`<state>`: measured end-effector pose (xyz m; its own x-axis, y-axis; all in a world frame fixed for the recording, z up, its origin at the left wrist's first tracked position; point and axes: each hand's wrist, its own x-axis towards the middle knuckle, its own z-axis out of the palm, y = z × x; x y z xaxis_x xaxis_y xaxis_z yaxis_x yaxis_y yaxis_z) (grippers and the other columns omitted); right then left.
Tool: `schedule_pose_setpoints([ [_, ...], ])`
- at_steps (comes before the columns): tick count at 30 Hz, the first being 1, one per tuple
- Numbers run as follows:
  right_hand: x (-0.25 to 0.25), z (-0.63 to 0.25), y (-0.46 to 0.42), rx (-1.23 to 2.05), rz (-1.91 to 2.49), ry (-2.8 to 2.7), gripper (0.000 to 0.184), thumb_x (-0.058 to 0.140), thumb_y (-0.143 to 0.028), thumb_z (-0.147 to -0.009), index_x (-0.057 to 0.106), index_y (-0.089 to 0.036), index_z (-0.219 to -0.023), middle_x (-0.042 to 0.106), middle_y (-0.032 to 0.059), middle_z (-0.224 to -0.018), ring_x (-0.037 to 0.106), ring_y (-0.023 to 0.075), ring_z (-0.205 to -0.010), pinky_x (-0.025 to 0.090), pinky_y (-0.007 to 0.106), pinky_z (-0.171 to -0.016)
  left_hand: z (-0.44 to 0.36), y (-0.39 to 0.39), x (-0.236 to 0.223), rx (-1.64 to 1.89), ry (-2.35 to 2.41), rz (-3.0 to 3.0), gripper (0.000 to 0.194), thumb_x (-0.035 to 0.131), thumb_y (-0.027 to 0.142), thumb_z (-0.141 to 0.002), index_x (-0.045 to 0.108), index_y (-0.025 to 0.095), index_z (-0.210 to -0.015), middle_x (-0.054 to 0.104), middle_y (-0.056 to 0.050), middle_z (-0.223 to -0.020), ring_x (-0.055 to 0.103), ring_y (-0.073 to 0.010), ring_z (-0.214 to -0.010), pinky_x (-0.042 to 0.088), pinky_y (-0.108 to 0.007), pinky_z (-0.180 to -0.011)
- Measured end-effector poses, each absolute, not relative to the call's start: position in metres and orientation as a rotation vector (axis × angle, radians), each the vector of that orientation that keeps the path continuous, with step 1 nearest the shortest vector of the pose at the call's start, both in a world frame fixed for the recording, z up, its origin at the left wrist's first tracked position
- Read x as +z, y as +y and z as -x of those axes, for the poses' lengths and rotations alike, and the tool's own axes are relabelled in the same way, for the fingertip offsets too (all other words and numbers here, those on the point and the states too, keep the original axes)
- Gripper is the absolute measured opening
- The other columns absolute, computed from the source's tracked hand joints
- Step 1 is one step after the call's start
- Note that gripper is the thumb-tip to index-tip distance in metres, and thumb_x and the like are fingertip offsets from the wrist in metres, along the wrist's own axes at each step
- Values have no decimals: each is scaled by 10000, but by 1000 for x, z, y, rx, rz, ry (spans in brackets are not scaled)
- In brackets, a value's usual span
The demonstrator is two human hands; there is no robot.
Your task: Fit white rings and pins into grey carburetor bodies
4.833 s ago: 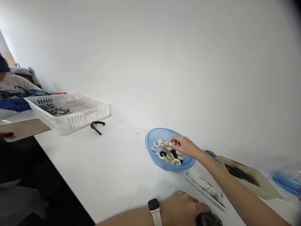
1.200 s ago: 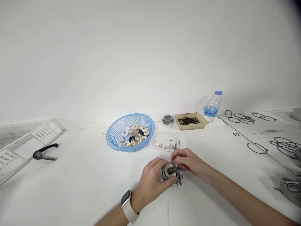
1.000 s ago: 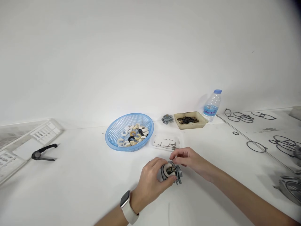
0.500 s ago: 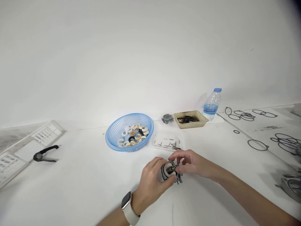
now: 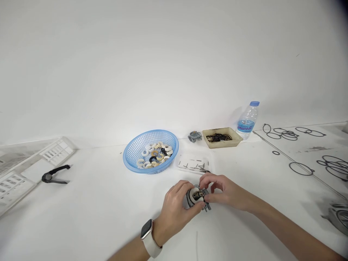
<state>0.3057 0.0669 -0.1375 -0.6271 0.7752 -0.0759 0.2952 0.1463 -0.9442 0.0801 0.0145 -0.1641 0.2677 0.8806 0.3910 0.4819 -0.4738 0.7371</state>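
Observation:
A grey metal carburetor (image 5: 206, 207) rests low over the white table, its open side facing up, with a white C-shaped float (image 5: 193, 195) inside. My left hand (image 5: 176, 206) wraps around its left side, thumb along the near edge and fingers on the far edge. At the carburetor's right side, my right hand (image 5: 221, 190) has its thumb and forefinger on the part around the float hinge, the other fingers curled. Whether a small pin sits between those fingertips is too small to tell. Just beyond my hands, a white tray (image 5: 212, 159) contains several thin metal pins.
A blue basket (image 5: 127, 161) of C-shaped floats stands left of the tray. Behind are another carburetor (image 5: 195, 136), a beige tray (image 5: 225, 144) of dark rings and a water bottle (image 5: 246, 125). Black rings (image 5: 300, 168) lie right; a black clamp-like tool (image 5: 50, 177) lies left by white racks (image 5: 32, 165).
My right hand's fingertips have shifted slightly right at the carburetor's far edge. My left hand keeps its hold. The view has turned a little, so the surroundings sit slightly further right.

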Motion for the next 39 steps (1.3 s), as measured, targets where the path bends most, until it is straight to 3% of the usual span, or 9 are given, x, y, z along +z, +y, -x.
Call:
schedule_pose_setpoints([
  [6, -137, -308, 67, 1354, 1000, -2099, 222, 773, -387, -835, 713, -267, -1011, 612, 26, -1128, 581, 211, -985, 458, 369, -901, -79, 15, -164, 1087, 1205, -2062, 279, 765, 204, -836, 624, 240, -1074, 654, -22, -1044, 632, -195, -926, 509, -308, -815],
  [14, -136, -299, 58, 1149, 963, -2110, 277, 708, -214, -823, 681, -271, -1093, 660, 8, -1032, 580, 200, -937, 488, 354, -892, -74, 20, -162, 1051, 1130, -2051, 309, 752, 180, -822, 643, 236, -1106, 666, -36, -1077, 641, -204, -982, 517, -312, -862],
  [19, -138, -296, 51, 1031, 891, -2133, 385, 643, -92, -779, 672, -269, -1119, 671, 11, -1037, 602, 205, -990, 496, 341, -912, -71, 22, -156, 924, 1087, -2042, 588, 828, 169, -683, 621, 251, -1227, 686, -39, -1155, 640, -245, -1035, 518, -349, -917],
  [24, -140, -295, 50, 981, 856, -2136, 418, 632, -66, -751, 679, -257, -1119, 662, 26, -1011, 616, 211, -968, 511, 345, -893, -69, 26, -155, 886, 1074, -2002, 435, 782, 152, -730, 680, 238, -1145, 701, -32, -1081, 646, -231, -1002, 515, -329, -888],
  [39, -147, -294, 50, 970, 846, -2113, 433, 628, -53, -735, 674, -261, -1112, 639, 13, -986, 608, 195, -931, 501, 328, -869, -71, 27, -155, 834, 1092, -1931, 427, 770, 137, -724, 692, 216, -1137, 716, -31, -1025, 645, -224, -940, 517, -303, -821],
])
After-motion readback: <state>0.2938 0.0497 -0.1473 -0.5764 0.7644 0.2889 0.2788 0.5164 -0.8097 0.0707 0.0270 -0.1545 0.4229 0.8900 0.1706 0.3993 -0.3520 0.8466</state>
